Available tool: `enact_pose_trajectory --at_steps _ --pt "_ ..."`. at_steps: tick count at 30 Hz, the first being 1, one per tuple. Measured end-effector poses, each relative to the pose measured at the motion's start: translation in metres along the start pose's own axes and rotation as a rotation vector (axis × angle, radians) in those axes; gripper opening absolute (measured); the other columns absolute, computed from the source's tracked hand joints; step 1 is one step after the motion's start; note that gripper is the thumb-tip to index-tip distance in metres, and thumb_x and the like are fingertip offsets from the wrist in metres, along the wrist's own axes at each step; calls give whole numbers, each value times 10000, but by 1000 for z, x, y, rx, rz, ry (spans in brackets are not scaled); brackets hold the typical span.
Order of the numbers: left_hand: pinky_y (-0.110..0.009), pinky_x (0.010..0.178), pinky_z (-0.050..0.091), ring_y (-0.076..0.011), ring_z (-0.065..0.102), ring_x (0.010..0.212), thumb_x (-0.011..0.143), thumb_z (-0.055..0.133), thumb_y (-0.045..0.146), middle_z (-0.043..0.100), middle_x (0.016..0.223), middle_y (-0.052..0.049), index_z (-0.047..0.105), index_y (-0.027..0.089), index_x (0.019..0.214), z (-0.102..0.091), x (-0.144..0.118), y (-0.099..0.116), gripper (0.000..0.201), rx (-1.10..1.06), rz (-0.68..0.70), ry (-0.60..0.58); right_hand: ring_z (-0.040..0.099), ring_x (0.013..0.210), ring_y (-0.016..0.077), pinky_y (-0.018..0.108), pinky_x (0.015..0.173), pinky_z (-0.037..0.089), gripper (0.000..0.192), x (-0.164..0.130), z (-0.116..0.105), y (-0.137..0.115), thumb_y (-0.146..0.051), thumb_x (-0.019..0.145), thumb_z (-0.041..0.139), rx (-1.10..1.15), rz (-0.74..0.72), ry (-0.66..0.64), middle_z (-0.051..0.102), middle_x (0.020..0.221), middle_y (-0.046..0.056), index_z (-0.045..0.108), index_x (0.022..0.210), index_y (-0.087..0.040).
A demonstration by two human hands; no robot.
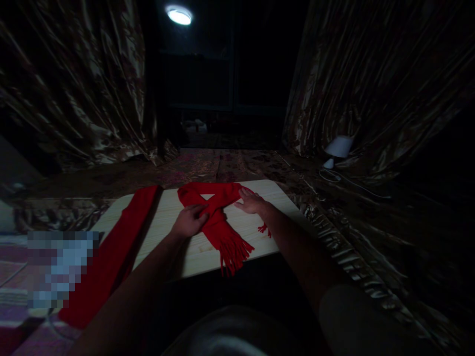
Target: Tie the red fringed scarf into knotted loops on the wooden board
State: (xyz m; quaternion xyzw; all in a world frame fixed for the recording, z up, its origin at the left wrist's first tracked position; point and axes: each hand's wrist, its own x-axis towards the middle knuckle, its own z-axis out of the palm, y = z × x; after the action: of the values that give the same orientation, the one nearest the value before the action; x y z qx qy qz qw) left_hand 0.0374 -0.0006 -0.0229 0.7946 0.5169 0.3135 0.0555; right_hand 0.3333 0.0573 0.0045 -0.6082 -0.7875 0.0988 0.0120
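Dim room, ceiling lamp (179,16) glare

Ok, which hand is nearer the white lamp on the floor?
The right. The right hand rests flat on the crossed scarf at the board's right side, below-left of the lamp. The left hand is farther left, on the scarf's crossing.

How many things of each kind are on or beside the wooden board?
Red fringed knitted scarf, crossed under both hands: 1
Red folded cloth lying over the pale wooden board's left edge: 1
Small white table lamp on the floor: 1
Total: 3
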Motion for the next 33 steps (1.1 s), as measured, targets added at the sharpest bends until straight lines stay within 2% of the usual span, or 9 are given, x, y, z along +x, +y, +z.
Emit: enact_pose_trajectory --at_steps 5,8,12,15,17,20,23,29,33 --pt "-369 1084 454 -265 628 1198 923 476 552 699 1265 -87 696 216 1294 1 0 -1 546 8 5 0 -18 1559 270 554 1223 54 825 -9 5 4 -683 969 273 -3 21 39 -13 1692 92 96 1627 -217" --pt "-371 1075 459 -269 631 1192 928 473 548 703 1253 -90 692 212 1301 1 0 -1 547 21 8 -1 33 1559 269 504 1235 68 798 -14 -2 7 -661 977 303 28 -10 34 70 1689 109 192 1616 -195" --pt "-361 1070 461 -263 638 1175 926 480 541 706 1245 -96 699 197 1290 2 -1 -1 547 8 11 13 332 1481 203 315 1186 256 564 -23 -21 21 -420 1034 314 148 -1 256 386 1596 123 458 1510 -154" --pt "-361 1064 465 -262 644 1164 921 484 546 708 1243 -92 698 196 1292 2 0 -2 553 -2 11 10 621 1197 197 246 979 437 414 -39 -35 42 -287 984 416 194 161 337 668 1319 127 681 1267 -141" --pt "-369 1058 468 -269 645 1157 921 479 549 708 1243 -95 692 190 1300 1 0 -2 565 -2 12 -5 693 957 193 233 801 472 336 -54 -40 58 -281 948 482 180 275 334 750 1097 131 748 1082 -125" --pt "-379 1066 460 -278 638 1170 917 476 552 704 1252 -99 689 188 1305 -1 1 0 573 2 -4 -22 679 787 181 235 669 436 346 -74 -39 75 -368 938 535 155 354 287 761 923 141 764 930 -109" --pt "-368 1071 456 -275 633 1183 911 478 547 704 1255 -91 693 194 1299 -2 1 2 566 7 -29 -30 664 783 176 228 657 417 315 -83 -31 83 -350 915 583 221 372 209 755 873 141 766 860 -98" --pt "-364 1059 469 -270 642 1178 908 485 544 705 1256 -86 695 191 1289 -2 1 1 560 5 -28 -24 628 724 138 199 643 422 195 -71 -19 85 -217 867 594 403 338 183 740 804 45 762 864 -117" --pt "-355 1046 480 -265 646 1174 904 494 544 712 1243 -78 699 197 1281 -1 1 0 552 -16 -18 -13 589 666 140 213 625 420 155 -58 -23 86 -241 785 692 501 328 177 675 677 33 711 708 -107"
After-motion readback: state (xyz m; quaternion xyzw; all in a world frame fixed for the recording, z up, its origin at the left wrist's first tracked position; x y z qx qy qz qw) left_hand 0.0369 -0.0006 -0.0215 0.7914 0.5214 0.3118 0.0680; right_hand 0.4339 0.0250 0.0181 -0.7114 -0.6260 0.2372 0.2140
